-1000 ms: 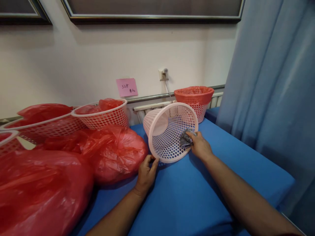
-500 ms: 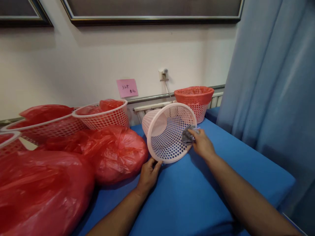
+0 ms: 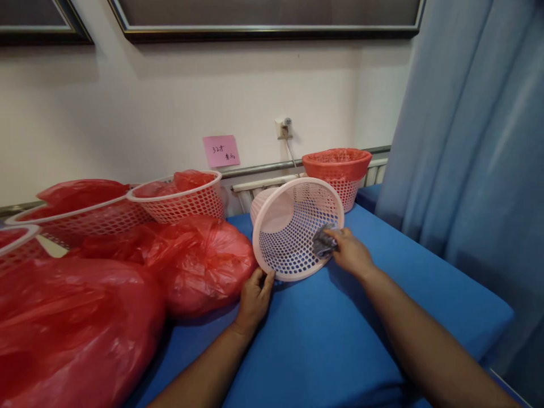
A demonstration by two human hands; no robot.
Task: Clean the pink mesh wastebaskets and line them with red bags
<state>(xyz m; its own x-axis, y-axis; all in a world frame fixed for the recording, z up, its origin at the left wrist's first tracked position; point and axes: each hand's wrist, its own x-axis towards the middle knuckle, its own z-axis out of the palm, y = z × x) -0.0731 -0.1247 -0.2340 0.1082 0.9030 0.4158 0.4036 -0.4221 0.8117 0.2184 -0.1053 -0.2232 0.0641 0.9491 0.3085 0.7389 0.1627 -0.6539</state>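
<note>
A pale pink plastic mesh basket lies tipped on its side on a blue-covered surface, its round mouth facing me. My left hand grips the lower left of the rim between thumb and fingers. A crumpled grey cloth is bunched in my right hand, which is closed around it. That cloth is at the inner right side of the basket, just inside the mouth. The fingertips of my right hand are partly hidden by the cloth.
Red plastic bags fill the left side, beside more mesh baskets with red bags in them. A basket with a red liner stands behind on the right. A blue curtain hangs at right; a pink note is on the wall.
The basket has turned slightly, and my left hand has shifted a little left with the rim. The cloth in my right hand has moved slightly down along the inner wall.
</note>
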